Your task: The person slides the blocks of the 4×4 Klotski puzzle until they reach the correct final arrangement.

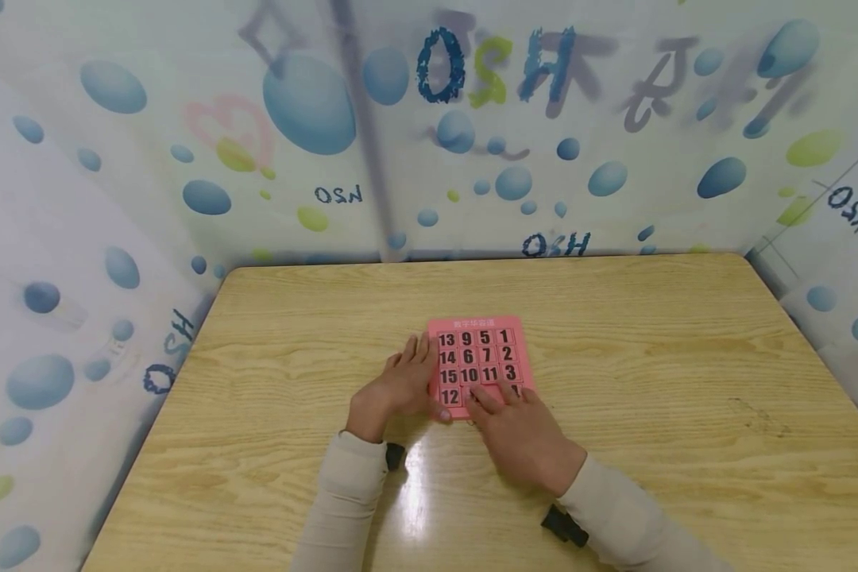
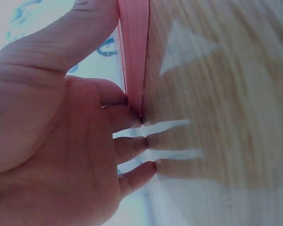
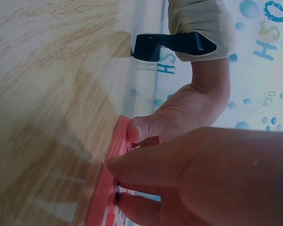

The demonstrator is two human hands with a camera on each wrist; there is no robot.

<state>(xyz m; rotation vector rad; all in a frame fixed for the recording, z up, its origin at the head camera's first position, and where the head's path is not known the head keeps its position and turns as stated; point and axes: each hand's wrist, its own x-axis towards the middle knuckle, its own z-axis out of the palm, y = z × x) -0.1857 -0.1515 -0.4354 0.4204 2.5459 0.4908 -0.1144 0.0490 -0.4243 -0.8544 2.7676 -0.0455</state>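
Note:
A pink sliding number puzzle (image 1: 474,323) lies flat on the table, its square tiles printed with black numbers. My left hand (image 1: 398,384) holds it at the left side, fingers along that edge and thumb at the near left corner. In the left wrist view, several fingertips of that hand rest on the table beside the puzzle's pink side wall (image 2: 134,52). My right hand (image 1: 525,437) reaches over the near edge, its fingertips touching the bottom row. These fingers hide part of that row; the 12 tile (image 1: 450,396) shows at its left end.
The wooden table (image 1: 686,357) extends around the puzzle on all sides. Behind it stands a pale wall (image 1: 400,183) with blue and green bubble prints. A black wrist device (image 1: 565,526) sits at the right cuff, and another black device (image 1: 396,456) at the left.

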